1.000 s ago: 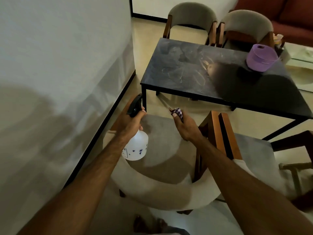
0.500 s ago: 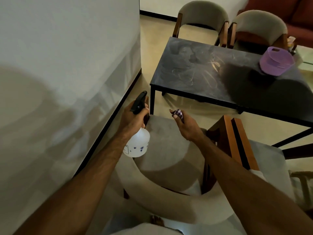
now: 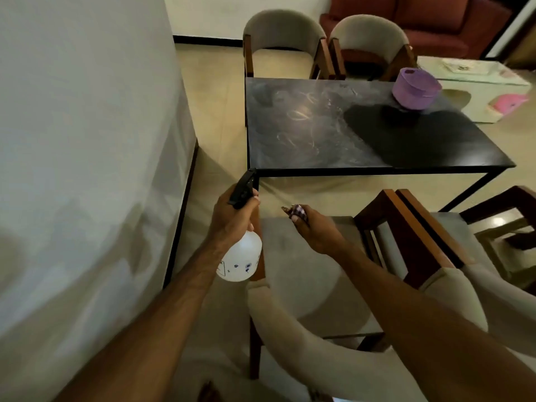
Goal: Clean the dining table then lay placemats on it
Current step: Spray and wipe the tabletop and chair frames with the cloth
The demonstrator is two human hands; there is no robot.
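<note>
Dark rectangular worktop occupying the upper centre, its long axis running from 9 to 3 o'clock; pale smear marks cover its left half, while the right half lies in shadow. Two grey upholstered chairs stand at its 12 o'clock edge, and a grey curved-back chair stands near its 6 o'clock edge, directly below the hands. A purple basket rests tilted on the worktop toward 2 o'clock. Left hand, fingers closed around the neck of a translucent white spray bottle; the bottle's long axis is roughly upright, and its black trigger head points toward 12 o'clock, at the worktop's near left corner. Right hand, at 3 o'clock of the bottle, fingers closed on a small bunched checked cloth protruding toward 11 o'clock.
</note>
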